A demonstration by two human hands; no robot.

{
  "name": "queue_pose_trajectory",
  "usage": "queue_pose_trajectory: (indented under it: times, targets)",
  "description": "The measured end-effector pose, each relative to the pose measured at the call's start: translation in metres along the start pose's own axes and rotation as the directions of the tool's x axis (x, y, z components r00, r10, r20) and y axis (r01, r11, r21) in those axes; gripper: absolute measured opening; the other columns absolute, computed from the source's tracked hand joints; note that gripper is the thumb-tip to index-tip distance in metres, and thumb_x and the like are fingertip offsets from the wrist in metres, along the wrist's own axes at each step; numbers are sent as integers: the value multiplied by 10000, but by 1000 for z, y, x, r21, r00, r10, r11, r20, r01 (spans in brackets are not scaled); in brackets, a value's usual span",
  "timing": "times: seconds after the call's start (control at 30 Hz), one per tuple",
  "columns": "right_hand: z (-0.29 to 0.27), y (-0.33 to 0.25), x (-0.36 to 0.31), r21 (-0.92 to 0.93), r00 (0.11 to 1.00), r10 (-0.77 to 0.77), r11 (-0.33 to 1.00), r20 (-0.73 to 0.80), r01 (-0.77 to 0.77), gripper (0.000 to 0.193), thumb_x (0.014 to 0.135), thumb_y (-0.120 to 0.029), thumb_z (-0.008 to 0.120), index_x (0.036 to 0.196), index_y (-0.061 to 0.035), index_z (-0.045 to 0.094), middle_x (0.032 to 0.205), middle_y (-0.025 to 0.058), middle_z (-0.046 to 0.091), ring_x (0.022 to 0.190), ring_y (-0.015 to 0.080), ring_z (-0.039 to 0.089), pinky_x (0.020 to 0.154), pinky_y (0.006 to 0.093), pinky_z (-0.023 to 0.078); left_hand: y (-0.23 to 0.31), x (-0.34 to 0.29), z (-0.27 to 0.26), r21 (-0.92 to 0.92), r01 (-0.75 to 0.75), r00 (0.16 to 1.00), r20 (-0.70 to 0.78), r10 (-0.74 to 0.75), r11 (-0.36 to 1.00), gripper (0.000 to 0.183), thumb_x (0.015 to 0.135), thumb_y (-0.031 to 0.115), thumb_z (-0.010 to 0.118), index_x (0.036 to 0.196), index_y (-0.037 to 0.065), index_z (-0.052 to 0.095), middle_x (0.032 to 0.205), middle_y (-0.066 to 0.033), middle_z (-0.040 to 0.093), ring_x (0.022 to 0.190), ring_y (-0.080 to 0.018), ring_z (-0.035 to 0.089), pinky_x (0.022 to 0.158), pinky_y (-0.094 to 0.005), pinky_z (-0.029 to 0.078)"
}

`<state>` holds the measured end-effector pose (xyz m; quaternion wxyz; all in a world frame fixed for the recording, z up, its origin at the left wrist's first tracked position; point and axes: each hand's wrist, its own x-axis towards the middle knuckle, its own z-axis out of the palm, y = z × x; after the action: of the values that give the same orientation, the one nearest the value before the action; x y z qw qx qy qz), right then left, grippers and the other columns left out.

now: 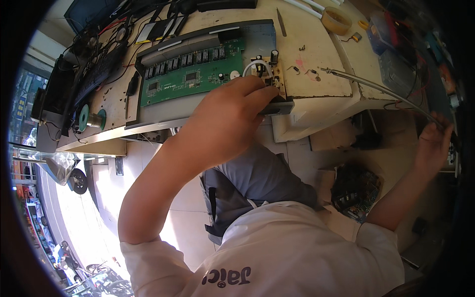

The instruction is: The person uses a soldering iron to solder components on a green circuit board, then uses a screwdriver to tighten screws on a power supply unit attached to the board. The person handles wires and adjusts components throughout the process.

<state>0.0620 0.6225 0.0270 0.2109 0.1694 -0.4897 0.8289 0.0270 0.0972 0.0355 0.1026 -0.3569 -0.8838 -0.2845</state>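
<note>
My left hand [236, 106] reaches over an opened flat metal case [163, 114] on the workbench. Its fingers are bent and pinched together at the small tan power board [281, 79] in the case's right end; what lies between the fingertips is hidden. A white wire [257, 62] loops up just behind them. Left of the fingers, the large green circuit board [190, 74] sits in the case, with a row of black parts along its far side. Off to the right, my right hand [435, 138] is closed on a long, thin silver rod [378, 86] with a narrow tip pointing toward the bench.
A screwdriver [131, 85] and a solder spool [91, 119] lie left of the case. Small loose components [312, 73] are scattered to its right. A tape roll [336, 21] stands at the back. Below, a box of scrap boards [356, 190] sits on the floor.
</note>
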Motion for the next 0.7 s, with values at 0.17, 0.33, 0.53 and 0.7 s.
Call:
queue_pose_trajectory:
  times: [0.17, 0.33, 0.53, 0.7]
  targets:
    - [10, 4, 0, -24, 999, -26, 999, -22, 25, 339, 1103, -204, 476, 1258, 85, 560, 1283, 242, 628, 1225, 334, 617, 924, 336, 591, -3, -5, -2, -11, 76, 997, 9, -76, 997, 500, 751, -45, 791, 1220, 26, 635, 1139, -162, 648, 987, -356, 665, 829, -405, 565]
    - [14, 4, -2, -1, 1000, -8, 1000, 1, 8, 329, 1101, -208, 481, 1257, 66, 574, 1294, 239, 629, 1234, 337, 614, 894, 328, 599, -3, -4, 0, 20, 56, 998, -30, -55, 998, 506, 745, 10, 834, 1210, 29, 635, 1165, -161, 647, 996, -350, 663, 852, -402, 556]
    - [44, 15, -11, 36, 1000, 25, 999, 1, -25, 310, 1110, -225, 462, 1227, 45, 561, 1178, 182, 584, 1123, 292, 598, 835, 312, 591, 16, -3, -9, -81, -32, 986, -167, 18, 996, 559, 746, 111, 873, 1237, 9, 625, 1088, -160, 648, 925, -312, 646, 794, -394, 534]
    - [85, 25, -15, 101, 998, 62, 993, -11, -61, 278, 1122, -226, 433, 1150, 27, 544, 1051, 130, 507, 982, 246, 497, 744, 302, 489, 29, -11, -5, -265, -75, 990, -137, 39, 961, 350, 801, -12, 757, 1134, -19, 653, 948, -172, 652, 807, -366, 647, 686, -417, 530]
